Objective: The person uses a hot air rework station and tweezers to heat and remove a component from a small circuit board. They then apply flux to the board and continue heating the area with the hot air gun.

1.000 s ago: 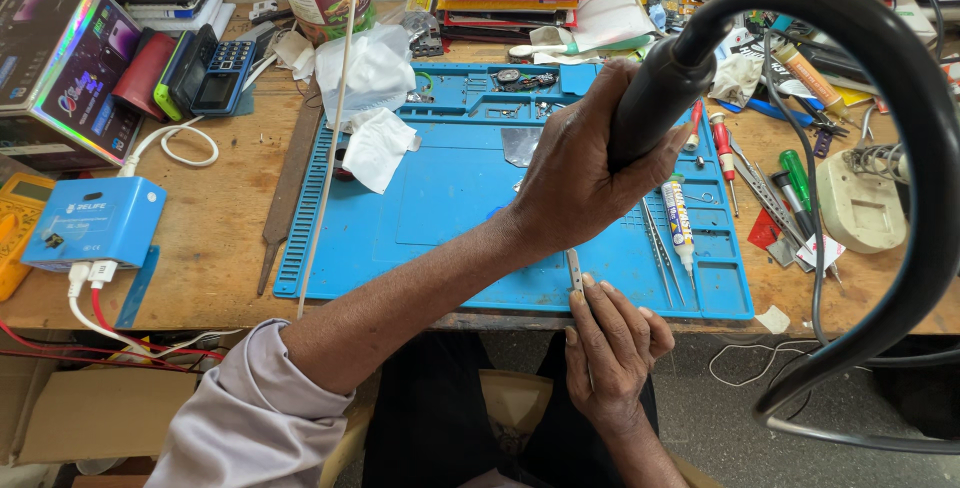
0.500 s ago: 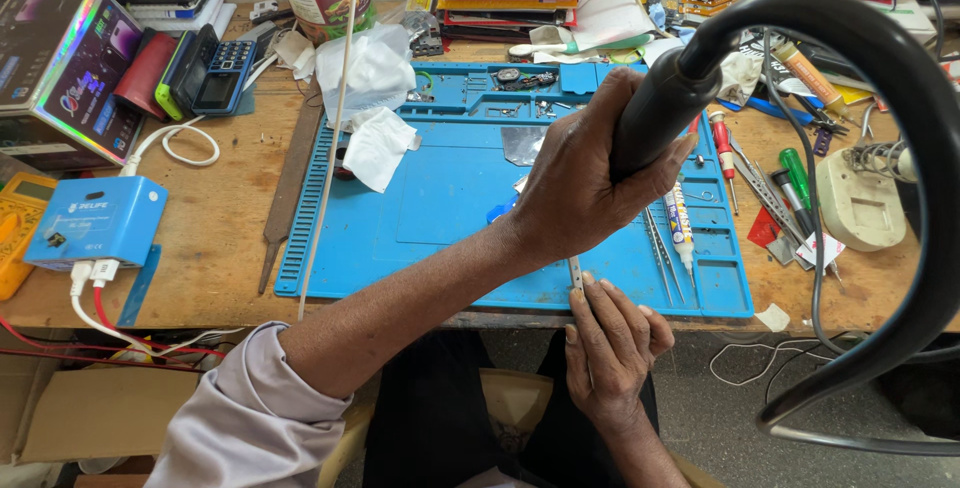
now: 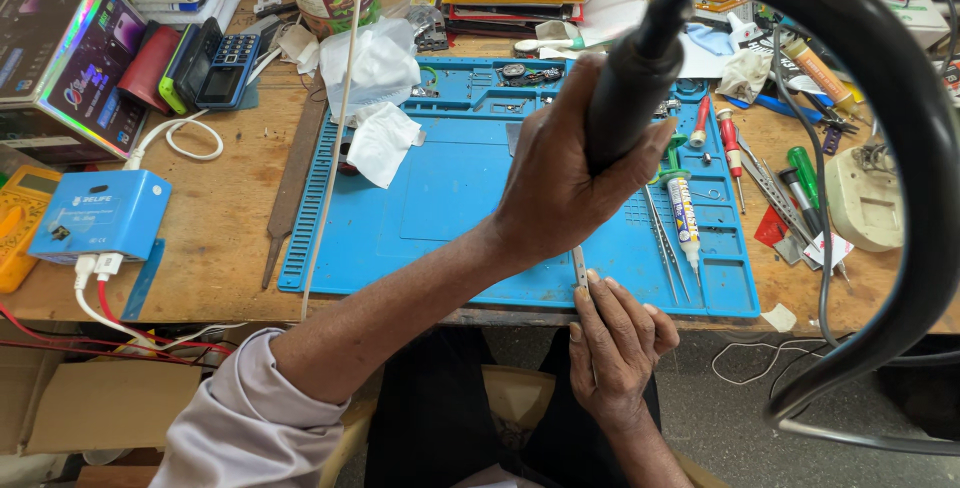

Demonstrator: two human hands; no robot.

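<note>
Left forearm bare, with a pale lilac-grey sleeve (image 3: 250, 423) pushed up and bunched in soft folds at the elbow. Right hand (image 3: 615, 348) bare to the wrist, no ring, watch or glove; left hand (image 3: 560, 178) likewise. Dark trousers (image 3: 450, 408) cover the lap.

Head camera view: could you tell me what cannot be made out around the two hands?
- Tip of the black handpiece: hidden behind the left hand.
- Thin metal piece in the right hand: mostly covered by both hands, kind unclear.
- Black hose: blurred, cut off by the right edge.
</note>
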